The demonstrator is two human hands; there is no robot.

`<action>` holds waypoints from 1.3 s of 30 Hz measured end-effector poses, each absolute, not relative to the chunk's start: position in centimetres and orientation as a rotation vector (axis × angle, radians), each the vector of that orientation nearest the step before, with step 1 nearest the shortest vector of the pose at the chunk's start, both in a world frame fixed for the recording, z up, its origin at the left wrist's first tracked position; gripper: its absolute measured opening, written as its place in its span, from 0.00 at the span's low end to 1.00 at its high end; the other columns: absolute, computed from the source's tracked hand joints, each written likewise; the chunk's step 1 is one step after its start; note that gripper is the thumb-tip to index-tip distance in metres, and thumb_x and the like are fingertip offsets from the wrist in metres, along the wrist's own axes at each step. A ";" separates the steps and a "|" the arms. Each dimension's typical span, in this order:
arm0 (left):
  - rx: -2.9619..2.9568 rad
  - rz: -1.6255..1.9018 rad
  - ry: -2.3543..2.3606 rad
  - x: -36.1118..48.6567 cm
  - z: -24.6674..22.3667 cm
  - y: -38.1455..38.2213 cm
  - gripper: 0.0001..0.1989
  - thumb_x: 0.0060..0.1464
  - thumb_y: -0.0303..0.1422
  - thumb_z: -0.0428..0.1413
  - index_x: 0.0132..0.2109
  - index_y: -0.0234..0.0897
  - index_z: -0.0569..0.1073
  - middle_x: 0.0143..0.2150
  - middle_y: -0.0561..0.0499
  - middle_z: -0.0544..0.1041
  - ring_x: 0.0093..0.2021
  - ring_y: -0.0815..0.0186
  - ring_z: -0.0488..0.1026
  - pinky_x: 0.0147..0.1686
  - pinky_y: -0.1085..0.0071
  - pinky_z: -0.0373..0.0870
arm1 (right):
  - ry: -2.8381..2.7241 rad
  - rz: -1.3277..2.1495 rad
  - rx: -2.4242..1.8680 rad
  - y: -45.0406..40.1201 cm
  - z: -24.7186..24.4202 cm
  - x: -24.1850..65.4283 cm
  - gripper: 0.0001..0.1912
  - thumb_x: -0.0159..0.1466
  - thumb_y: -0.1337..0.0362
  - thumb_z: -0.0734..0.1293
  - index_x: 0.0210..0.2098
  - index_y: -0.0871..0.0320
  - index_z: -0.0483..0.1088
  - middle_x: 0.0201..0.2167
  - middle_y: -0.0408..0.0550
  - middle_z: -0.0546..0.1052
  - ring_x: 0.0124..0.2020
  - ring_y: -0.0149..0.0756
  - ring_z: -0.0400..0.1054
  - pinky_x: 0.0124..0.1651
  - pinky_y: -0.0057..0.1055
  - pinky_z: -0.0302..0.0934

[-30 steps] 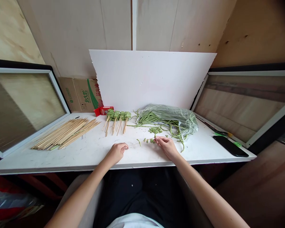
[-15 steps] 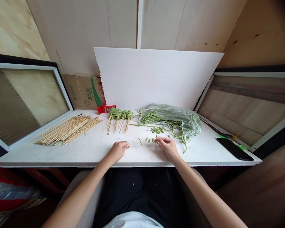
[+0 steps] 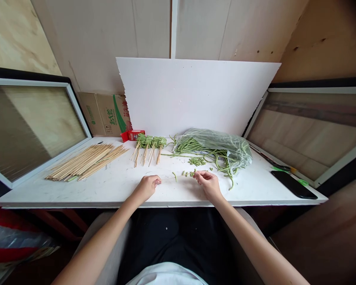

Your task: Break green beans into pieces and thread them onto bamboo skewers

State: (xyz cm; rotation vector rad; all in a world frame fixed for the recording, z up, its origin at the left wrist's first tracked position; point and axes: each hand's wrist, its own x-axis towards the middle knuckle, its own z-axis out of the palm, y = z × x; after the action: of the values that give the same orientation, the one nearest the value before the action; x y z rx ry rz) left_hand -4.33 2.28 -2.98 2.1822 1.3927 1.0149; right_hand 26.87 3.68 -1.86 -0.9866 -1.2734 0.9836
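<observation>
My left hand (image 3: 147,187) is closed in a pinch round the blunt end of a thin bamboo skewer (image 3: 167,179), which points right. One piece of green bean (image 3: 175,177) sits crosswise on the skewer. My right hand (image 3: 207,183) is also closed, thumb and fingertips together, with a short bean piece (image 3: 195,170) showing at the tips. Several loose bean pieces (image 3: 186,174) lie just left of these fingers. Behind them is a small pile of cut bean pieces (image 3: 197,161). The skewer's far tip is too thin to make out.
Bare skewers (image 3: 84,161) lie in a heap at left. Finished bean skewers (image 3: 150,141) stand in a row by a red box (image 3: 133,135). Long beans (image 3: 190,147) spill from a clear plastic bag (image 3: 240,148). A black phone (image 3: 293,185) rests at the right edge.
</observation>
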 end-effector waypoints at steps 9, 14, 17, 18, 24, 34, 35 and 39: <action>2.182 1.055 1.399 -4.5 -3.3 2.4 0.13 0.60 0.23 0.51 0.37 0.37 0.80 0.35 0.47 0.85 0.37 0.63 0.82 0.39 0.69 0.76 | -1.272 1.002 -1.021 3.4 -1.7 26.5 0.24 0.56 0.41 0.78 0.31 0.57 0.80 0.31 0.51 0.81 0.22 0.31 0.61 0.27 0.31 0.57; 2.214 1.046 1.387 -4.2 -3.1 2.2 0.12 0.60 0.23 0.51 0.37 0.38 0.79 0.33 0.48 0.84 0.33 0.64 0.80 0.37 0.70 0.75 | -1.330 0.953 -1.071 2.6 -1.3 24.9 0.26 0.55 0.38 0.76 0.28 0.56 0.79 0.30 0.52 0.82 0.24 0.36 0.66 0.26 0.32 0.57; 2.209 1.042 1.407 -4.1 -2.9 2.0 0.12 0.60 0.23 0.51 0.37 0.38 0.78 0.33 0.48 0.83 0.33 0.64 0.79 0.35 0.71 0.74 | -1.361 0.967 -1.071 2.1 -1.0 23.9 0.26 0.57 0.37 0.75 0.28 0.56 0.78 0.31 0.52 0.82 0.24 0.36 0.67 0.26 0.33 0.58; 2.201 1.043 1.411 -4.0 -2.9 2.0 0.11 0.61 0.23 0.51 0.37 0.38 0.78 0.33 0.48 0.83 0.33 0.64 0.79 0.35 0.71 0.73 | -1.356 0.974 -1.068 2.1 -0.9 23.6 0.26 0.57 0.38 0.75 0.28 0.56 0.78 0.31 0.52 0.82 0.24 0.36 0.67 0.27 0.33 0.59; 2.227 1.014 1.363 -3.8 -2.6 1.6 0.12 0.59 0.19 0.51 0.37 0.37 0.77 0.34 0.49 0.82 0.34 0.65 0.79 0.37 0.72 0.73 | -1.390 0.950 -1.055 2.1 -1.3 23.1 0.21 0.58 0.42 0.76 0.27 0.55 0.79 0.32 0.52 0.82 0.36 0.45 0.75 0.42 0.38 0.67; 2.289 0.997 1.304 -3.6 -2.0 1.1 0.11 0.59 0.20 0.51 0.38 0.38 0.76 0.32 0.50 0.80 0.34 0.65 0.78 0.37 0.72 0.73 | -1.477 0.978 -1.023 1.8 -1.4 21.8 0.21 0.57 0.43 0.77 0.28 0.55 0.80 0.31 0.51 0.82 0.34 0.43 0.72 0.39 0.36 0.64; 2.289 0.996 1.301 -3.6 -2.0 1.1 0.11 0.59 0.20 0.51 0.38 0.38 0.76 0.32 0.50 0.80 0.34 0.65 0.78 0.38 0.72 0.73 | -1.472 0.986 -1.022 1.8 -1.5 21.8 0.21 0.57 0.43 0.77 0.28 0.55 0.80 0.31 0.52 0.82 0.34 0.43 0.72 0.38 0.36 0.64; 2.271 1.005 1.318 -3.6 -2.4 1.3 0.11 0.60 0.21 0.51 0.39 0.38 0.76 0.34 0.49 0.81 0.34 0.65 0.78 0.37 0.71 0.72 | -1.508 1.009 -1.037 2.0 -0.9 22.3 0.20 0.58 0.43 0.76 0.31 0.54 0.82 0.35 0.52 0.84 0.38 0.45 0.74 0.42 0.37 0.65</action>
State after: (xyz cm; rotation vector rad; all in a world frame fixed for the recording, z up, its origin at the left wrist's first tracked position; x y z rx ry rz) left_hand -3.63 1.32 -2.44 2.2706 1.3178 1.0052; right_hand 22.32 2.03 -0.94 -1.0374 -1.5080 1.0089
